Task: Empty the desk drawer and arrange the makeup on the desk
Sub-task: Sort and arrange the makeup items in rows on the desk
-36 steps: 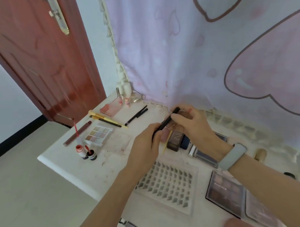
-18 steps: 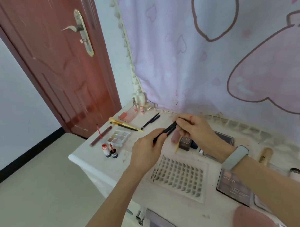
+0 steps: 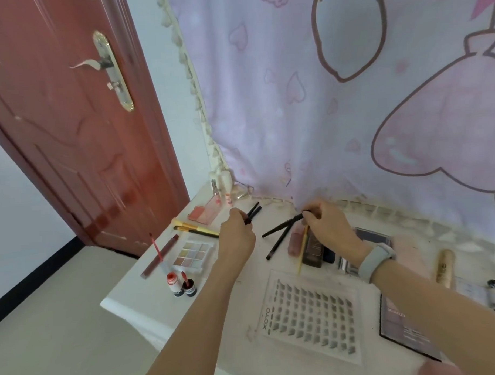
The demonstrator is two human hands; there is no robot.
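Observation:
On the white desk [image 3: 132,309] my left hand [image 3: 237,239] is closed around the near end of a thin black pencil [image 3: 254,211], which lies beside another one like it. My right hand [image 3: 327,226] pinches two thin black sticks [image 3: 281,229] that splay toward the left, plus a yellow stick [image 3: 301,252] hanging down. Below my right hand lie a pink tube [image 3: 293,243] and a brown palette [image 3: 313,251]. Left of my left hand are a pastel eyeshadow palette [image 3: 193,255], yellow-handled brushes [image 3: 196,229] and a pink blush compact [image 3: 203,213].
Two small red bottles [image 3: 181,286] stand near the desk's left edge, beside a long maroon lip pencil [image 3: 158,257]. A clear lash tray [image 3: 309,314] and a dark palette [image 3: 405,330] lie in front. A gold tube [image 3: 445,268] is at right. Red door [image 3: 79,137] at left, pink curtain [image 3: 322,114] behind.
My hands have come apart. My left hand moved left to the black pencils near the back of the desk, while the right keeps the sticks. The camera tilted up.

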